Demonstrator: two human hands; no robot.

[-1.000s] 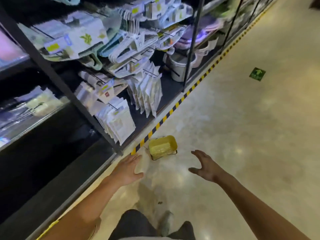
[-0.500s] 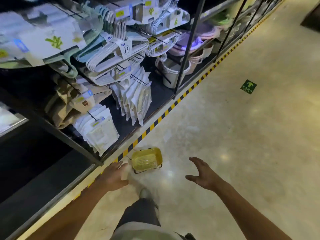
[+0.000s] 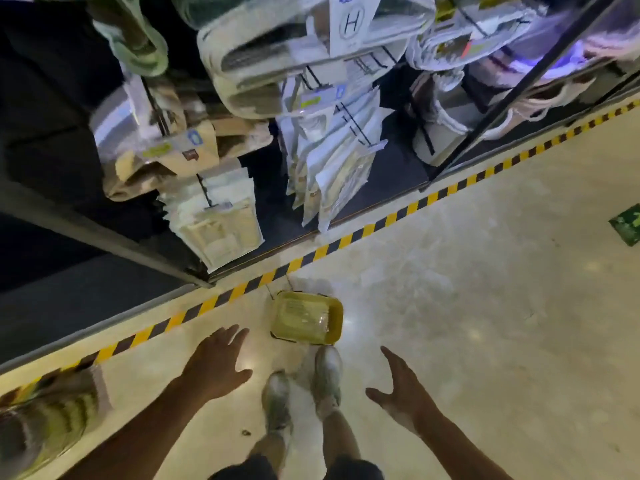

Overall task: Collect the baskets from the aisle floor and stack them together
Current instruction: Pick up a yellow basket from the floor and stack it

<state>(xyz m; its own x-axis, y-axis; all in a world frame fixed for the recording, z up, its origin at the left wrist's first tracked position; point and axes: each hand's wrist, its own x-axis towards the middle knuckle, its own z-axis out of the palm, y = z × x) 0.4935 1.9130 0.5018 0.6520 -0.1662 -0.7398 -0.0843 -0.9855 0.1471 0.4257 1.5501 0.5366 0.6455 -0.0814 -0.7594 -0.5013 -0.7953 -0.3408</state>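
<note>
Yellow basket (image 3: 307,317) sits upright on the pale aisle floor (image 3: 485,323), just beside the black-and-yellow striped tape (image 3: 346,241) at the foot of the shelving (image 3: 242,140). Two shoes (image 3: 327,375) stand just short of it. Left hand (image 3: 216,363) and right hand (image 3: 401,389) hover either side, fingers spread, holding nothing, apart from the basket.

The basket (image 3: 306,318) sits on the floor (image 3: 450,341) just ahead of the person's shoes (image 3: 327,377), between shelving (image 3: 242,133) and both hands
</note>
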